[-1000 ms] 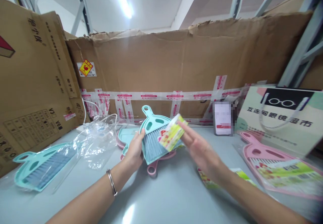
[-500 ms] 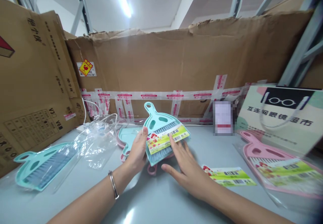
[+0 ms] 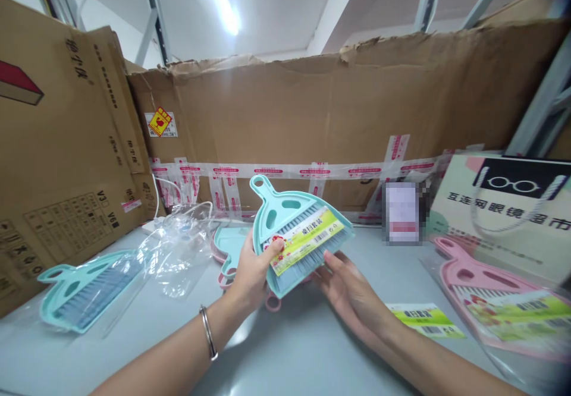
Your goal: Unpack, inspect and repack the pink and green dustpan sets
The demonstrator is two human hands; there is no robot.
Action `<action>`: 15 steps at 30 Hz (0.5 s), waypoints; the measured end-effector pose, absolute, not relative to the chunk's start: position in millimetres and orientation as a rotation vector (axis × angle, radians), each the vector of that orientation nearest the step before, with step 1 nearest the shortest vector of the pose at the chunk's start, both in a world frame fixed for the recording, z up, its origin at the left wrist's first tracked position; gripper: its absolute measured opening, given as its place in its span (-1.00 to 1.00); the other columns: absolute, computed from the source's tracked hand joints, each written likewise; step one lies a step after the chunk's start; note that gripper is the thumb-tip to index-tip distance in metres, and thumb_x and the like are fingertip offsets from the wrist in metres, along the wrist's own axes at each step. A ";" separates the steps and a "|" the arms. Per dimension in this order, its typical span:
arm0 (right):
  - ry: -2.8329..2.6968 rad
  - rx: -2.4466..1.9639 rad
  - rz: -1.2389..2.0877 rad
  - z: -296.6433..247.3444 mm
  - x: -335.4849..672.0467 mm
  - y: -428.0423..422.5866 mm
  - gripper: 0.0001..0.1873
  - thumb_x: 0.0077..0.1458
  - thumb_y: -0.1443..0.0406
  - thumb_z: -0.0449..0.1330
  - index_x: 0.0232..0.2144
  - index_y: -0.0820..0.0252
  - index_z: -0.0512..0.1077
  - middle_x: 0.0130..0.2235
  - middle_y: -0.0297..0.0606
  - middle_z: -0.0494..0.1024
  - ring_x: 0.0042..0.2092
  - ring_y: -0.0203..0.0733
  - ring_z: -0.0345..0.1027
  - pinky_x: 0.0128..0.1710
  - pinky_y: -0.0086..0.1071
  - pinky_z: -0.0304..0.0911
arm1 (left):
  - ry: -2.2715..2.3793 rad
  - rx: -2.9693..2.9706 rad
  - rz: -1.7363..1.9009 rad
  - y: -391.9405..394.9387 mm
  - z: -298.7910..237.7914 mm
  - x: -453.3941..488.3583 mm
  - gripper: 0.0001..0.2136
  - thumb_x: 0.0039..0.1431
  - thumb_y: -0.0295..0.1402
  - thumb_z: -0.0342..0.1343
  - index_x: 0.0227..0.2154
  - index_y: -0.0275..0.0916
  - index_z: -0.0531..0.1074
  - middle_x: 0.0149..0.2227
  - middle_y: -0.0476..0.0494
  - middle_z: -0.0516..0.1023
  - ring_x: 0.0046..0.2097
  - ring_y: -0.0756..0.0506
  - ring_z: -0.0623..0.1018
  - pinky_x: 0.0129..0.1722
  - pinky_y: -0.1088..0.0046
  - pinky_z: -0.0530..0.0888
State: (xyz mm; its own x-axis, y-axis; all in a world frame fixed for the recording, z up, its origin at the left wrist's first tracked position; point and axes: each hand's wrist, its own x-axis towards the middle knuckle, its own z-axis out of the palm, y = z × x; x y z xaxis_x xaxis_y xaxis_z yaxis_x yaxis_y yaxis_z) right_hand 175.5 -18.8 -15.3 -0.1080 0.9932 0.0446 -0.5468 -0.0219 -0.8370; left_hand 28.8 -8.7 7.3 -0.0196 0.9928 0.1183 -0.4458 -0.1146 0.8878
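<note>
A teal dustpan and brush set [image 3: 279, 214] is held tilted above the table, with its handle pointing up and left. Across its grey bristles lies a yellow-green printed card [image 3: 310, 240]. My left hand [image 3: 255, 268] is closed on the set's left edge, thumb on top over the card's end. At the lower right edge, my right hand [image 3: 345, 286] pinches the set with the thumb above and fingers partly hidden below. Behind and beneath, more teal and pink dustpans [image 3: 227, 244] lie on the table, partly covered by my left hand and the set.
On the left lies a bagged teal set [image 3: 89, 295] beside crumpled clear plastic bags [image 3: 181, 247]. To the right are a loose printed card [image 3: 426, 320], a bagged pink set [image 3: 486, 289] and a paper bag [image 3: 504, 217]. Large cartons [image 3: 285, 116] stand behind the grey table [image 3: 285, 354].
The set has risen slightly and turned toward me. My left thumb has moved onto the card, and my right hand has gone from the card's surface to the lower right edge.
</note>
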 end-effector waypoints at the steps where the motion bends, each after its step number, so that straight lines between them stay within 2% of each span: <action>1: -0.832 -0.673 1.580 -15.0 174.0 -20.6 -0.47 -0.11 0.15 0.28 -0.07 0.08 0.26 -0.06 -0.23 0.47 -0.02 -0.07 0.34 -0.06 -0.19 0.31 | 0.796 0.978 1.459 -10.4 4.2 32.0 -0.45 -0.19 -0.34 0.29 -0.08 -0.21 0.24 -0.21 -0.17 0.53 -0.22 -0.18 0.54 -0.23 0.30 0.48; 5: -0.645 -0.689 1.642 -13.4 172.9 -25.4 -0.54 -0.13 0.29 0.31 -0.12 0.09 0.34 -0.20 -0.32 0.56 -0.16 -0.13 0.44 -0.20 -0.28 0.39 | 0.876 1.216 1.310 -11.0 1.3 36.9 -0.51 -0.06 -0.25 0.20 -0.04 -0.21 0.21 -0.12 -0.21 0.48 -0.09 -0.20 0.48 -0.13 0.27 0.43; 9: -0.564 -0.724 1.623 -11.7 179.8 -23.5 -0.54 -0.16 0.34 0.33 -0.14 0.10 0.37 -0.27 -0.34 0.59 -0.24 -0.17 0.47 -0.29 -0.36 0.42 | 1.205 1.873 1.139 2.4 29.5 -5.3 -0.66 0.15 -0.17 -0.06 -0.06 -0.20 0.32 0.00 -0.26 0.40 0.05 -0.21 0.36 0.05 0.21 0.27; 11: -0.568 -0.730 1.614 -11.3 183.7 -22.2 -0.55 -0.17 0.35 0.34 -0.15 0.10 0.38 -0.28 -0.34 0.59 -0.26 -0.18 0.48 -0.32 -0.39 0.43 | 1.627 2.229 1.147 10.1 45.6 -45.8 -0.65 0.11 -0.25 -0.03 -0.04 -0.21 0.34 0.09 -0.30 0.31 0.16 -0.27 0.21 0.14 0.10 0.10; 12: -0.572 -0.731 1.612 -11.1 185.3 -21.8 -0.56 -0.17 0.35 0.34 -0.16 0.11 0.39 -0.28 -0.34 0.59 -0.26 -0.19 0.48 -0.33 -0.41 0.43 | 1.875 2.318 1.005 13.3 50.8 -67.4 -0.61 0.05 -0.31 0.03 -0.01 -0.19 0.32 0.15 -0.31 0.22 0.21 -0.32 0.11 0.15 0.01 0.01; 15: -0.577 -0.735 1.611 -11.4 187.6 -20.9 -0.56 -0.18 0.36 0.34 -0.17 0.13 0.40 -0.28 -0.32 0.59 -0.26 -0.19 0.48 -0.33 -0.42 0.43 | 2.416 2.209 0.280 20.7 51.6 -120.2 -0.37 -0.24 -0.44 0.22 0.02 -0.07 0.31 0.23 -0.27 0.09 0.25 -0.48 -0.10 0.08 -0.24 -0.17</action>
